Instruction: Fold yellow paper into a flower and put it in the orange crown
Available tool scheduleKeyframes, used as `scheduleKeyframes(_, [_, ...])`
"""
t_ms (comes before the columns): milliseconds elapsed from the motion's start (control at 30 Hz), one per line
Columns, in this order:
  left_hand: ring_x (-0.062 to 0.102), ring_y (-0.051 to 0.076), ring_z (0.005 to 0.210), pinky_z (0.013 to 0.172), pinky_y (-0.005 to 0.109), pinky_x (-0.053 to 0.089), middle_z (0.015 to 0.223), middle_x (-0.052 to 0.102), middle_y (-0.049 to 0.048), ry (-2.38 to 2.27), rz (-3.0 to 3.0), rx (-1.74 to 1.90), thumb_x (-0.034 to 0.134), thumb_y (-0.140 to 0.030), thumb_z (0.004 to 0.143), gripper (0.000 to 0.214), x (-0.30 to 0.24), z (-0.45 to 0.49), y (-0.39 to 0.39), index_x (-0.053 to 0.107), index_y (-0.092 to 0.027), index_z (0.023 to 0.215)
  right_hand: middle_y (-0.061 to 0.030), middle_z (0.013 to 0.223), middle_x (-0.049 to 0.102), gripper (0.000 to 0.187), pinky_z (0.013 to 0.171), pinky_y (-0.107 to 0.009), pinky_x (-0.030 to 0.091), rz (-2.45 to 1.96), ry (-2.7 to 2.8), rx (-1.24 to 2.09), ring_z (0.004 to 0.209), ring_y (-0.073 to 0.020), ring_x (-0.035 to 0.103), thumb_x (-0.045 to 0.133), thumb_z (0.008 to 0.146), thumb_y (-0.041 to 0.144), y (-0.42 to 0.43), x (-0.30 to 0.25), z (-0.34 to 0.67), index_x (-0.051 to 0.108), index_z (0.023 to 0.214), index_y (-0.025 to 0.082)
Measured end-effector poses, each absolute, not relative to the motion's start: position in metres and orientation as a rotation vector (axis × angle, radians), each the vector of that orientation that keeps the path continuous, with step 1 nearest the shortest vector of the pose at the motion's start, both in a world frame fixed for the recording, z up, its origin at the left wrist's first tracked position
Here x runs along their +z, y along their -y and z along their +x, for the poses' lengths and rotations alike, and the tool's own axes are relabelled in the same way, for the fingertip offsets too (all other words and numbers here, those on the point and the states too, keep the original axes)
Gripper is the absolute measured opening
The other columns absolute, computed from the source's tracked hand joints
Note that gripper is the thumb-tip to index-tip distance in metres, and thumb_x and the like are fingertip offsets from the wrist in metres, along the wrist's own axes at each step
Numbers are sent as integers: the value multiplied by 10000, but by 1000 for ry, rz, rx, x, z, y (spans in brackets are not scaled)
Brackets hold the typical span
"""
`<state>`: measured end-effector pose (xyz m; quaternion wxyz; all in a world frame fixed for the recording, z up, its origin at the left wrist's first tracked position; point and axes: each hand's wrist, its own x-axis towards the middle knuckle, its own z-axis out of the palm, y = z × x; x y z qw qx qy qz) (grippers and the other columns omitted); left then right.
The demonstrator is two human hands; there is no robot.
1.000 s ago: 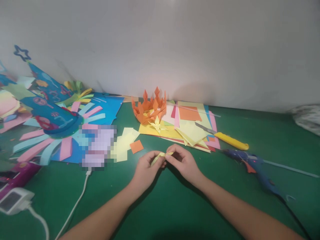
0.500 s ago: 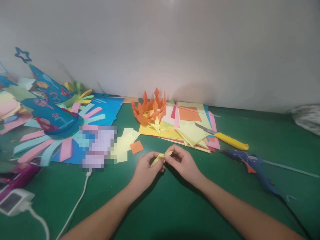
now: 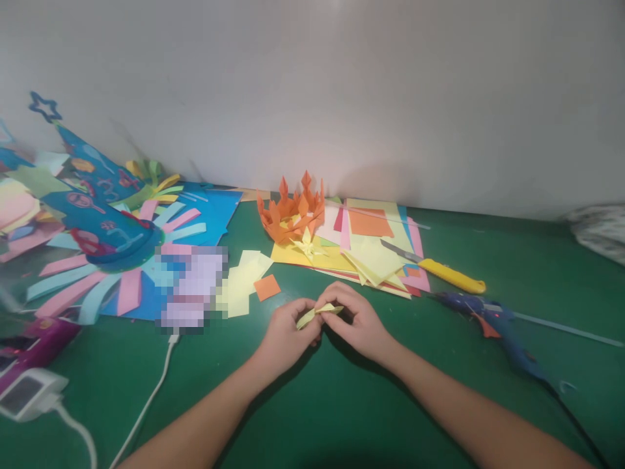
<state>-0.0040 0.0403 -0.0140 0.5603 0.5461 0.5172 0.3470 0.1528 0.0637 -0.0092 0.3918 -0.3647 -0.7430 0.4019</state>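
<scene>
Between my two hands is a small folded piece of yellow paper (image 3: 306, 318), pinched just above the green table. My left hand (image 3: 288, 332) is closed on its left end, and my right hand (image 3: 355, 318) pinches its right end, partly covering it. The fingertips of both hands meet around its middle. Just beyond them lies a small orange paper square (image 3: 267, 287), beside several pale yellow paper pieces (image 3: 239, 290). Farther back, a yellow folded paper star (image 3: 308, 247) rests in front of an orange folded-paper crown (image 3: 288, 225).
A yellow utility knife (image 3: 454, 275) with its blade out and a blue glue gun (image 3: 493, 316) lie to the right. Stacked coloured papers (image 3: 375, 260) are at the back. On the left stand blue paper cone hats (image 3: 102, 215), near a white cable (image 3: 159, 391).
The folded yellow paper has tilted flatter between my fingers. My right fingers have shifted slightly left, closer to the left hand. Everything else stays in place.
</scene>
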Motion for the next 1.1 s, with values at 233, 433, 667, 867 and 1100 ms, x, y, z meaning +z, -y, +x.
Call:
scheduleKeyframes(233, [511,82,472,496,197,417,562,544,-27,-1160,1204,709,569,-321,771,201,-11,-8,-46,579,-133,841,-15,769,526,98,629,-262,420,-949,1776,1176,709,-149,520,521,779,136,-63,-10,151,593,754,197])
scheduleKeyframes(433, [522,71,491,501,184,412,601,545,-26,-1032,1152,685,595,-345,769,214,-13,-15,-48,559,-142,824,1,743,504,83,611,-246,402,-946,1673,1323,677,-134,498,520,756,148,-63,-6,150,576,719,197])
scheduleKeyframes(667, [541,71,543,542,191,435,691,575,-5,-946,1090,703,659,-374,732,268,-8,-17,-48,580,-138,833,7,740,493,105,625,-244,388,-914,1644,1374,682,-131,492,506,743,128,-63,-6,151,574,710,200])
scheduleKeyframes(867, [595,102,563,569,208,461,656,596,3,-915,953,683,620,-461,751,326,-7,-20,-50,572,-140,788,2,759,493,94,619,-243,378,-901,1667,1362,686,-134,481,509,766,146,-63,-8,152,576,731,202])
scheduleKeyframes(1100, [597,104,538,564,214,471,609,618,11,-951,956,704,638,-459,735,331,-5,-18,-51,563,-138,766,-7,791,482,65,646,-253,407,-849,1690,1348,720,-142,492,520,812,224,-63,-8,153,572,777,205])
